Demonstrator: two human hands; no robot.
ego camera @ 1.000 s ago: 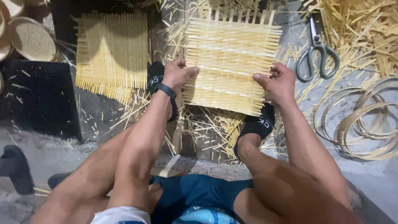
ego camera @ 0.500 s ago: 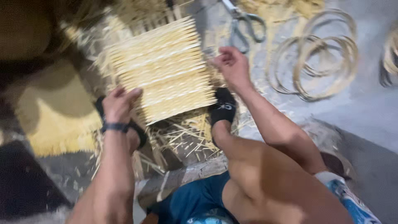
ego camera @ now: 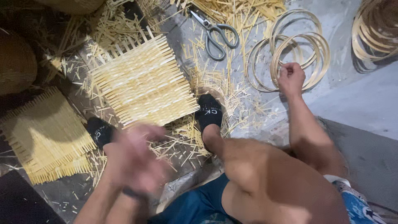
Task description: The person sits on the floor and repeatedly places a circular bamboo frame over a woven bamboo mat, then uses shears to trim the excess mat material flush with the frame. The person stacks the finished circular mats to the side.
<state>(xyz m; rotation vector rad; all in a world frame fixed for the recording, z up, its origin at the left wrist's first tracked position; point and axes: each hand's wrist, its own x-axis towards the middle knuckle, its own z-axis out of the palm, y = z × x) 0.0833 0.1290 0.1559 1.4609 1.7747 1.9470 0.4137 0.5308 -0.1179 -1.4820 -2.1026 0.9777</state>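
A square mat woven of pale bamboo strips (ego camera: 143, 85) lies on the floor between my two feet in black socks. My right hand (ego camera: 291, 78) has reached to the right and closes its fingers on a thin bamboo hoop (ego camera: 299, 54) from a pile of rings. My left hand (ego camera: 134, 155) is lifted off the mat, blurred, near my left foot (ego camera: 99, 130); it looks empty with loose fingers. My right foot (ego camera: 209, 112) rests at the mat's right corner.
Grey-handled scissors (ego camera: 215, 31) lie beyond the mat among loose bamboo offcuts. A second woven mat (ego camera: 43, 135) lies at the left. More hoops (ego camera: 375, 29) are stacked at the top right. A round woven basket (ego camera: 16, 62) sits at the far left.
Both hands have left the mat's edges. My right hand moved right to the hoop pile and took hold of a ring. My left hand pulled back toward me. The view swung right.
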